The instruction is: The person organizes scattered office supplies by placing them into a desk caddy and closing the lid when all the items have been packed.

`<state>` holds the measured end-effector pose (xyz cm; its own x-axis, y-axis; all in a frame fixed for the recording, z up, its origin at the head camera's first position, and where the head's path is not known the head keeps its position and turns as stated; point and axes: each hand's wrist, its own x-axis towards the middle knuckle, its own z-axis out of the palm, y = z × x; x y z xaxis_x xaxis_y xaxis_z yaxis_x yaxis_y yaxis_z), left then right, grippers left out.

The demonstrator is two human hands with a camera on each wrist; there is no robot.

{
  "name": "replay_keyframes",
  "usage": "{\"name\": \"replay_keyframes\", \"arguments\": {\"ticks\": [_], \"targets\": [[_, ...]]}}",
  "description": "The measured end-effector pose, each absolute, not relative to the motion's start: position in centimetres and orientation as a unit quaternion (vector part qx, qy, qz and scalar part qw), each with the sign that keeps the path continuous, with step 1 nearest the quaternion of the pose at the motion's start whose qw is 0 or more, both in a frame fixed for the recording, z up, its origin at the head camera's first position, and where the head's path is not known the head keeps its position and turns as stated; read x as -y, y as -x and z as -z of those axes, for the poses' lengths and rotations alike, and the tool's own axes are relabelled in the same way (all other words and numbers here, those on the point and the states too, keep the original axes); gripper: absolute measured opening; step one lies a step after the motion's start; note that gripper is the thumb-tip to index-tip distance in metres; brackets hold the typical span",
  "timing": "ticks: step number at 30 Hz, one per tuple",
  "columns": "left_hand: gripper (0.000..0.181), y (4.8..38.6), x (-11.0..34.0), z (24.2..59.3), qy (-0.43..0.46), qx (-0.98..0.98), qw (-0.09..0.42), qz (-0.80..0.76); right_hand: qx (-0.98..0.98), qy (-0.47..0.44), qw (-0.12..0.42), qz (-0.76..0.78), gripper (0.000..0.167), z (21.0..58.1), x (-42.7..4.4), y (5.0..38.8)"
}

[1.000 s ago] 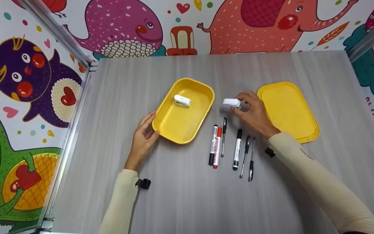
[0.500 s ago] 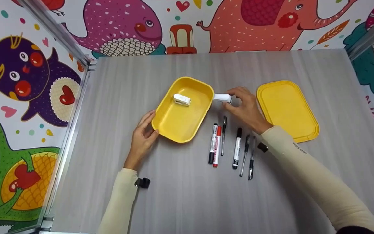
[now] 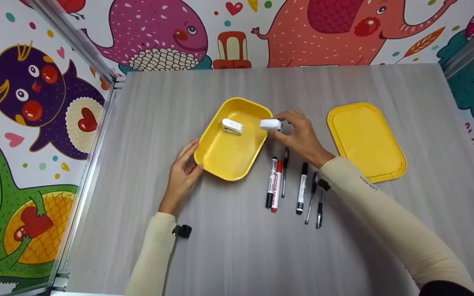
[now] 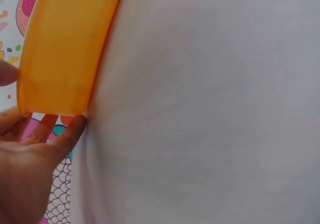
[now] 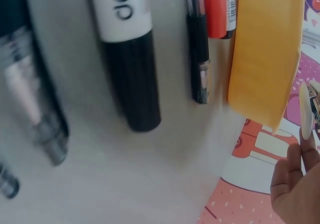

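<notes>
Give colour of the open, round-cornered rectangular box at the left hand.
Yellow box; clearest in head view.

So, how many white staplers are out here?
2. The first white stapler sits inside the yellow box; the second white stapler is held in the right hand, overlapping the box's right rim in the head view.

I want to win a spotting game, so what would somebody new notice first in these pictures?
Probably the bright yellow box on the gray table, with a white stapler inside and the right hand holding a second white stapler at its right edge. Next might come the flat yellow lid to the right, or the big coral elephant on the wall behind.
</notes>
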<state>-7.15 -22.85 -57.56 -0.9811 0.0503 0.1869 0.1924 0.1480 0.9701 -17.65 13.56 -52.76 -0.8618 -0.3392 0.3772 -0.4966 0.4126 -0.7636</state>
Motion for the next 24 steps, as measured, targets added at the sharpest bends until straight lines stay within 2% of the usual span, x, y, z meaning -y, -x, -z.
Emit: {"name": "replay_keyframes", "arguments": {"ticks": [24], "targets": [[0.064,7.2,22.8,57.7,0.086,0.75,0.056,0.654,0.857,-0.24,0.05,-0.453,0.026,54.0,-10.2,19.4]]}}
